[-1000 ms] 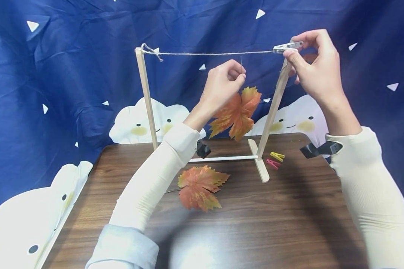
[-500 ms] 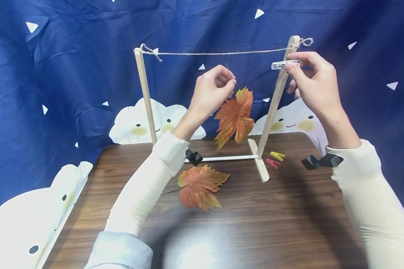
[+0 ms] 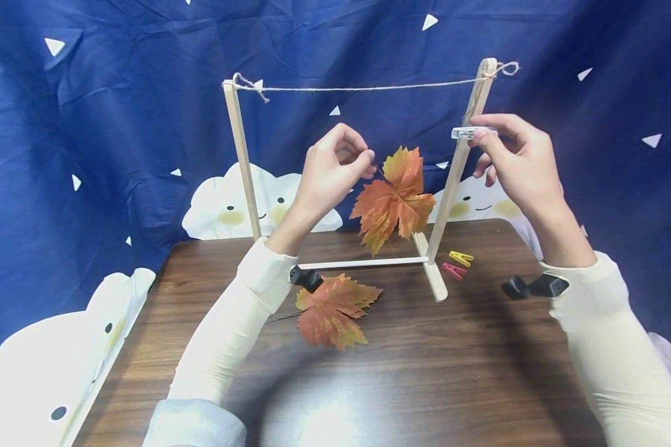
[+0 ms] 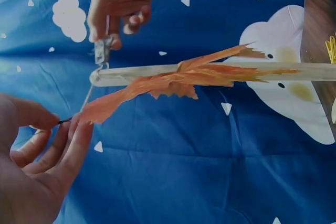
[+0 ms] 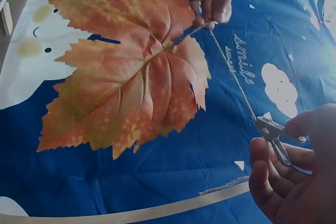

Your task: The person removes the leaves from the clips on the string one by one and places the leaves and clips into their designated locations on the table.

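Observation:
In the head view my left hand (image 3: 335, 167) pinches the thin stem of an orange maple leaf (image 3: 397, 202), which hangs tilted below the string (image 3: 341, 89). Between the thumb and fingers of my right hand (image 3: 517, 158) is a silvery clothespin (image 3: 465, 133), held level in front of the right post (image 3: 455, 167) and lower than the string. The right wrist view shows the leaf's broad face (image 5: 131, 77) and the clothespin's metal handles (image 5: 283, 150) between the fingertips. Seen from the left wrist, the leaf (image 4: 173, 80) is nearly edge-on.
A wooden frame with a white crossbar (image 3: 369, 263) carries the string between two posts. A second maple leaf (image 3: 332, 310) lies on the brown table (image 3: 453, 372). Beside the frame's right foot (image 3: 437, 285) lie a yellow clothespin (image 3: 461, 259) and a pink clothespin (image 3: 454, 271).
My right hand has come down from the string's right end with the clothespin. My left hand has moved down and left, and the leaf it holds has turned more face-on.

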`<state>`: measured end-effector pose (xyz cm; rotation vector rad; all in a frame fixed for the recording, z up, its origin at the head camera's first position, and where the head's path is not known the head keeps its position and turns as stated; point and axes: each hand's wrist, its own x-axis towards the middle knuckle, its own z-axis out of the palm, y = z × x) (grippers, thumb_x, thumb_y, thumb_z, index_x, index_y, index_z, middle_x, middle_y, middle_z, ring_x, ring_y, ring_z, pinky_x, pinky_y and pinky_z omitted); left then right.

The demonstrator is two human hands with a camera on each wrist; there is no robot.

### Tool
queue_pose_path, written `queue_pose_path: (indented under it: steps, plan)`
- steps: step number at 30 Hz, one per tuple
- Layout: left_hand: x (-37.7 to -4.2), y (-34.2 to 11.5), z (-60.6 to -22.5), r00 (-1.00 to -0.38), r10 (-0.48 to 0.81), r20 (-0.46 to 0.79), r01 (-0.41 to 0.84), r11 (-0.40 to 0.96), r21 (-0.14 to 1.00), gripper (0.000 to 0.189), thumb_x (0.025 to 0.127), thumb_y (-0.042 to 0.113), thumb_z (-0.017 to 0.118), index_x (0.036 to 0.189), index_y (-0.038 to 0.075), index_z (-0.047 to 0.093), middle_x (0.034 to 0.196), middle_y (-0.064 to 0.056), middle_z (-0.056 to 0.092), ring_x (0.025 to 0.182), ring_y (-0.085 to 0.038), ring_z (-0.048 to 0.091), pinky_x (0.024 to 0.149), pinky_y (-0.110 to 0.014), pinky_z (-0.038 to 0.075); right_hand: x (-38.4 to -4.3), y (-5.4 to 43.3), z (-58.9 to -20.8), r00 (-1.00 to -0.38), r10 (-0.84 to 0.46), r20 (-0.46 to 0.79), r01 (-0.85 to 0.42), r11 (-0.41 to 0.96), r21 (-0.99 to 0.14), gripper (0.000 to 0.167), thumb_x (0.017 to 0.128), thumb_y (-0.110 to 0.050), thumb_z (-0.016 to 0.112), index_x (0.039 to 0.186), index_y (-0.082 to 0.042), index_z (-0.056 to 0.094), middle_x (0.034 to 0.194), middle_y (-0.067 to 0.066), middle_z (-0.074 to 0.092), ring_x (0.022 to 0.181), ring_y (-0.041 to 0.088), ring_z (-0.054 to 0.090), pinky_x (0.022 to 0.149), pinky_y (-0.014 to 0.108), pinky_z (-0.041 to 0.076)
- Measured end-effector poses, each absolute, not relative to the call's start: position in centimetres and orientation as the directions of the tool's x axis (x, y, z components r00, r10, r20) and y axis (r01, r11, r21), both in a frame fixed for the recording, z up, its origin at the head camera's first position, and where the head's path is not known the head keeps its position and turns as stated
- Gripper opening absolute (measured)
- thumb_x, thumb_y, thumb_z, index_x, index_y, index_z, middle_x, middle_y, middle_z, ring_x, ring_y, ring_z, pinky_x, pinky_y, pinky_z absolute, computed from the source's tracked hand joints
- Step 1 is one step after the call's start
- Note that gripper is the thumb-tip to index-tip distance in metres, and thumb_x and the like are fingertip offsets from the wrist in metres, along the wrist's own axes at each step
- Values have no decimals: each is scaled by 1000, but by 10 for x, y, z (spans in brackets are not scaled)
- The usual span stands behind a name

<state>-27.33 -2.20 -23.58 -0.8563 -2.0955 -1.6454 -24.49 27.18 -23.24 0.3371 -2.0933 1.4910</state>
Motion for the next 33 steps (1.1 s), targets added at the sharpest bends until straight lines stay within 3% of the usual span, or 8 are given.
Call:
queue_pose_path:
  steps: [6, 13, 19, 22, 28, 33]
  plan:
    - [-272, -36, -249, -774, 237, 587, 615, 61, 787, 10, 98, -1, 69, 98, 3, 60, 91, -19, 77, 79, -29, 79, 76, -38, 67, -243, 275, -244, -836, 96, 540, -496, 290, -818, 18, 105, -18, 68, 119, -11, 75, 93, -2, 74, 52, 10, 64, 46, 20, 49]
    - [-273, -54, -265, -790, 218, 573, 584, -15, 811, 10, 98, -4, 68, 97, 1, 59, 93, -25, 76, 75, -19, 79, 75, -39, 67, -241, 278, -255, -849, 62, 525, -476, 343, -810, 21, 103, -16, 70, 124, -12, 73, 97, -5, 74, 53, 8, 64, 48, 19, 50]
    - [-273, -68, -275, -791, 206, 577, 584, -30, 811, 11, 98, -5, 68, 97, 0, 58, 93, -29, 75, 72, -15, 79, 74, -42, 67, -239, 279, -262, -863, 54, 502, -477, 240, -845, 22, 97, -9, 77, 119, -9, 72, 94, -6, 75, 50, 6, 63, 47, 17, 49]
    - [-272, -75, -279, -803, 197, 563, 566, -44, 823, 11, 98, -5, 69, 98, 0, 58, 93, -27, 75, 72, -14, 79, 74, -42, 67, -238, 279, -265, -865, 49, 499, -479, 210, -852, 22, 97, -6, 77, 118, -7, 73, 93, -6, 76, 51, 7, 63, 47, 18, 49]
    - [-268, -89, -290, -830, 176, 529, 519, -103, 849, 15, 98, -7, 67, 98, 5, 58, 93, -21, 75, 74, -14, 79, 75, -35, 67, -241, 283, -274, -870, 35, 491, -450, 349, -822, 20, 99, -12, 76, 119, -13, 73, 86, -13, 74, 52, 6, 63, 47, 19, 49]
    - [-267, -100, -299, -837, 166, 521, 501, -148, 853, 16, 99, -9, 64, 97, 6, 58, 90, -13, 75, 75, -14, 79, 76, -36, 67, -240, 287, -282, -879, 34, 475, -426, 388, -817, 20, 99, -12, 75, 119, -14, 72, 87, -15, 73, 54, 6, 64, 48, 18, 48]
